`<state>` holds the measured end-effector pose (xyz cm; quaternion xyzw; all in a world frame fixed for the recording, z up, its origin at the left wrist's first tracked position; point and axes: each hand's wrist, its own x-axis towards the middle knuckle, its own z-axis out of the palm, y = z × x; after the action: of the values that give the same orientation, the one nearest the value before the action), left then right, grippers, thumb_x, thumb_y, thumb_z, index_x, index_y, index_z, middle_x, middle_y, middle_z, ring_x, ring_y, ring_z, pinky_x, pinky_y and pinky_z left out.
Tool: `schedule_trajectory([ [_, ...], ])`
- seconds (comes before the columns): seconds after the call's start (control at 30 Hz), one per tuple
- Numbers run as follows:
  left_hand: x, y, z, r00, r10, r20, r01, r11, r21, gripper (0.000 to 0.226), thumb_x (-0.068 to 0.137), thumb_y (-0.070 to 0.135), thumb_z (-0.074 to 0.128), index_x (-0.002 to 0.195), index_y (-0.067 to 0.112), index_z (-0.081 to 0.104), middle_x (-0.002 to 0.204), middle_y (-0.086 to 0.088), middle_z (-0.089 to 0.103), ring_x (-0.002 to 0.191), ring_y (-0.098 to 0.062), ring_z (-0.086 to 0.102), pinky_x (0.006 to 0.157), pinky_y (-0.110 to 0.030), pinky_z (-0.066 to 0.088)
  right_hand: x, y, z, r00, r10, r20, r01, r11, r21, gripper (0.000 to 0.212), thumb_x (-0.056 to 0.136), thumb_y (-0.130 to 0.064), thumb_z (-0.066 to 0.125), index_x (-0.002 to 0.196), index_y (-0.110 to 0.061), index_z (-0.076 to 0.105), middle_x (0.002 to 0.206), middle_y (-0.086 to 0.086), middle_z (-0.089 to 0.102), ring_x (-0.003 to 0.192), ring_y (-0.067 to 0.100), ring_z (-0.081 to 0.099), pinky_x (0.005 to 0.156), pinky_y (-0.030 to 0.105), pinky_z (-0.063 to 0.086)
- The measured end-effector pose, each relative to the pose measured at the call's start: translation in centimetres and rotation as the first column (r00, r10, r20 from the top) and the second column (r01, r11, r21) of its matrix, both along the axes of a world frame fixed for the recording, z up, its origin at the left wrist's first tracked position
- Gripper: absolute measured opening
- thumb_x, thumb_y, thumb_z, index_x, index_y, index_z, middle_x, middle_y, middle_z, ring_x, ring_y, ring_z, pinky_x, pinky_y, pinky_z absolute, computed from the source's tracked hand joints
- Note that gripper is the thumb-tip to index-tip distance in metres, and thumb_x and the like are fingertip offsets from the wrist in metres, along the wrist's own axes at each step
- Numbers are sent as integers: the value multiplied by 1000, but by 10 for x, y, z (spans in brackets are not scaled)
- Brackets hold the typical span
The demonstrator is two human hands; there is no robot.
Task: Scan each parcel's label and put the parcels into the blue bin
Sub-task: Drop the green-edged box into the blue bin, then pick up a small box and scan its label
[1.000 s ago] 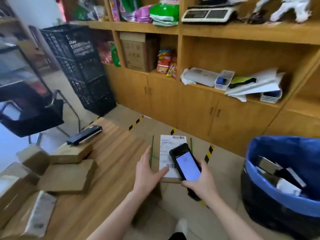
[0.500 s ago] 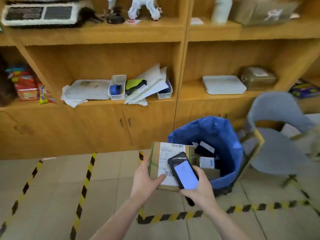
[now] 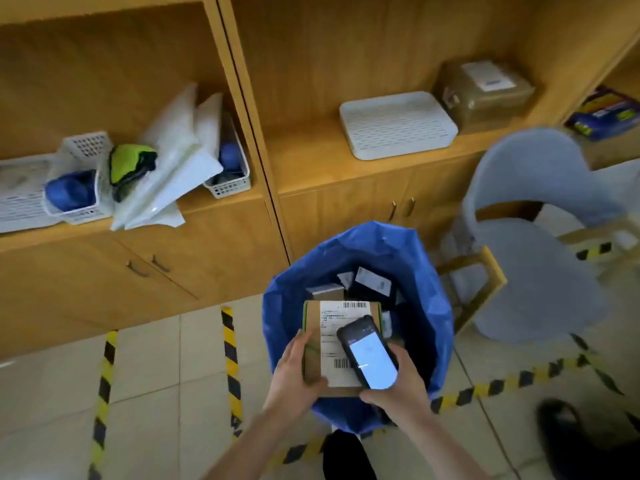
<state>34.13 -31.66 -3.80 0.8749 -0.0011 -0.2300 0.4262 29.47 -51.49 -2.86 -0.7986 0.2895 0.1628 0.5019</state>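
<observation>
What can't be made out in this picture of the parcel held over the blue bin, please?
- Head view: text on the label is too small and blurred to read; the scanner covers its lower right.
- Head view: the scanner's screen is only a bright glow.
- Head view: the lower contents of the blue bin are hidden by the parcel and by shadow.

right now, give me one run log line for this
stage: parcel over bin | left hand: holds parcel | right hand: holds scanner over label | bin: other parcels inside | drop: not yet
</observation>
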Motion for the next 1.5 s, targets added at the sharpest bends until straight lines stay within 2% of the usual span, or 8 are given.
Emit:
schedule_trajectory([
  [0.27,93,-73,-110,994,-47,-102,52,998,38,87,74,11,77,147,30,33,151,9,34,130,-7,40,102,-12,32,97,-65,-100,985,-51,-164,48,999,-22,92,47,-17,83,128,-30,42,110,-12,56,105,16,56,89,41,50],
  [0.47,147,-95,-161,988,-107,-110,112,993,47,87,79,-2,66,149,34,30,160,4,21,143,-16,29,110,-24,37,154,-89,-156,984,-21,-179,13,999,-50,93,50,-14,83,131,-25,40,121,-5,53,113,17,52,91,42,50],
  [0.63,166,-96,-173,969,-190,-157,206,974,95,91,78,2,67,149,39,23,161,6,17,142,-10,28,99,-9,29,177,-94,-174,980,30,-197,-51,994,-101,98,52,-15,85,137,-22,36,132,-1,47,120,19,48,96,46,47],
  [0.73,161,-87,-166,979,-125,-160,142,985,98,85,79,10,71,149,35,29,148,7,36,123,3,35,87,2,28,171,-89,-166,974,74,-216,-99,989,-110,96,52,-16,84,136,-23,37,131,-2,47,119,19,48,96,44,46],
  [1.03,127,-21,-109,986,44,-161,-19,988,156,64,86,18,69,142,27,41,133,0,51,124,-16,50,103,-27,40,147,-35,-104,960,216,-180,-234,968,-88,92,54,-17,81,135,-25,39,123,-4,53,116,20,52,96,48,47],
  [1.17,90,25,-74,977,180,-111,-166,978,129,43,88,18,65,129,25,55,117,3,60,109,-14,59,91,-23,45,129,14,-68,938,316,-145,-333,936,-112,97,52,-21,81,138,-25,36,126,-3,51,118,20,50,99,46,44],
  [1.33,10,110,-23,921,389,-27,-385,919,88,22,90,20,60,111,29,61,92,11,65,90,-9,63,78,-29,53,89,100,-22,875,483,-18,-478,860,-178,86,51,-20,81,129,-24,43,121,-2,49,112,20,52,90,42,49],
  [1.5,-109,220,31,793,607,54,-609,789,84,18,91,19,57,108,24,63,88,9,66,87,-13,62,73,-26,52,24,219,22,727,685,49,-665,720,-196,78,58,-17,80,126,-25,43,113,-1,49,106,21,51,86,44,51],
])
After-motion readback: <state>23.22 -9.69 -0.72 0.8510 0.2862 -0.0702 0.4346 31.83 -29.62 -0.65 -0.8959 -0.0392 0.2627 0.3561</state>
